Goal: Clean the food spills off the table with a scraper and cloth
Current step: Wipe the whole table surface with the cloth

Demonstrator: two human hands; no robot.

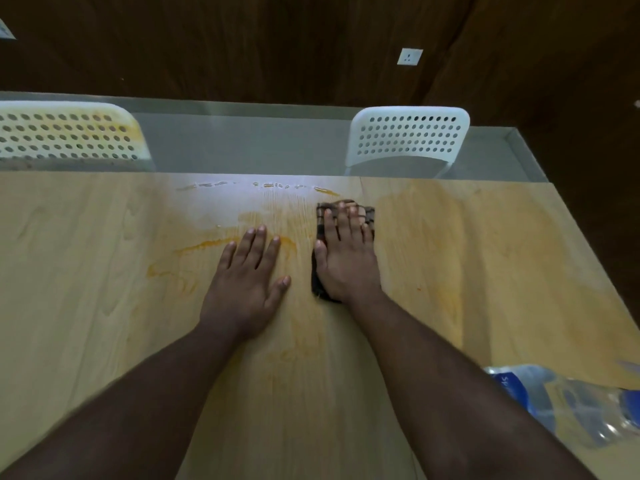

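I'm wiping now: my right hand (346,261) is pressing the dark checked cloth (320,237) flat, fingers straight, while my left hand (247,282) is resting open on the worktop (104,271). Orange smears (204,244) to the left probably need the next pass.

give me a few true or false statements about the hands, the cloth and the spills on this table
1. The right hand presses flat on a dark checked cloth. True.
2. The left hand holds a scraper. False: it lies flat and empty on the table.
3. Orange smears remain on the wood left of the left hand. True.
4. A plastic bottle stands upright at the far edge. False: it lies on its side at the near right.
5. Two white perforated chairs sit beyond the table. True.
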